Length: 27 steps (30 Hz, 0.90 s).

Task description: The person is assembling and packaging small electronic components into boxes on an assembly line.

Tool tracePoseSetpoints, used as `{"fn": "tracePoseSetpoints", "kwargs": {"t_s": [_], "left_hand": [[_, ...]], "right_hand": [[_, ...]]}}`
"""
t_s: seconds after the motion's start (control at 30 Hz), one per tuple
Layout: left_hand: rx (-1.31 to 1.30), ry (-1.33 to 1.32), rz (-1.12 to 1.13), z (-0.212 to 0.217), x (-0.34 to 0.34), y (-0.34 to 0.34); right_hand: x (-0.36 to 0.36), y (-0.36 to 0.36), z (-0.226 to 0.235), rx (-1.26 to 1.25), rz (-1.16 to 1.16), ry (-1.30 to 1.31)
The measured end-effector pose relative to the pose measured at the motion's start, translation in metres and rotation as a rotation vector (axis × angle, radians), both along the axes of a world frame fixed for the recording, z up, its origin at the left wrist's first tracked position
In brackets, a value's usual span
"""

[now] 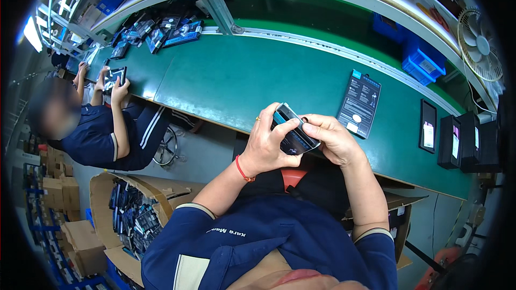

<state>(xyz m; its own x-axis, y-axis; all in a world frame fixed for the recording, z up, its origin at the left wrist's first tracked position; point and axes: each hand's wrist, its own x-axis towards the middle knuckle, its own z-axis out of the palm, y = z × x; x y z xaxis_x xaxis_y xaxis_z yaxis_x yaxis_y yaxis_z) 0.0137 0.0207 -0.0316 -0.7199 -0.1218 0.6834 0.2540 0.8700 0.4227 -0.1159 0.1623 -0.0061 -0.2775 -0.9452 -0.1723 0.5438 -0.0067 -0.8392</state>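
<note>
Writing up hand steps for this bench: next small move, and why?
Probably a light press of the right hand's thumb at the dark package's edge, with the left hand bracing it. The left fingers and thumb already grip the package's body, and the right thumb sits at its edge. I can't tell whether that edge is open.

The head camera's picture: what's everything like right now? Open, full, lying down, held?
Small package: held by left hand and right hand; can't tell if open
Black package on the table: lying flat
Big carton: open, holding many packages
Far packages: heaped loosely
Fan: can't tell if spinning
</note>
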Motion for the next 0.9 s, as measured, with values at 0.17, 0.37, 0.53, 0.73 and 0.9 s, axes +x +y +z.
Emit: {"fn": "tracePoseSetpoints", "kwargs": {"t_s": [0.17, 0.37, 0.53, 0.73, 0.9], "left_hand": [[-0.006, 0.053, -0.008, -0.006, -0.002, 0.001], [-0.036, 0.028, -0.016, -0.014, 0.0, 0.002], [-0.029, 0.0, -0.041, -0.016, 0.003, 0.004], [-0.034, -0.019, -0.084, -0.016, 0.007, 0.004], [-0.053, -0.063, -0.077, -0.017, 0.008, 0.006]], "right_hand": [[0.001, 0.0, -0.012, -0.022, 0.003, -0.082], [-0.003, 0.001, -0.032, 0.001, 0.016, -0.202], [0.0, 0.001, -0.027, 0.005, -0.003, -0.052], [-0.002, -0.001, -0.032, -0.02, 0.013, 0.146], [-0.01, 0.001, -0.039, -0.04, 0.106, 0.032]]}}
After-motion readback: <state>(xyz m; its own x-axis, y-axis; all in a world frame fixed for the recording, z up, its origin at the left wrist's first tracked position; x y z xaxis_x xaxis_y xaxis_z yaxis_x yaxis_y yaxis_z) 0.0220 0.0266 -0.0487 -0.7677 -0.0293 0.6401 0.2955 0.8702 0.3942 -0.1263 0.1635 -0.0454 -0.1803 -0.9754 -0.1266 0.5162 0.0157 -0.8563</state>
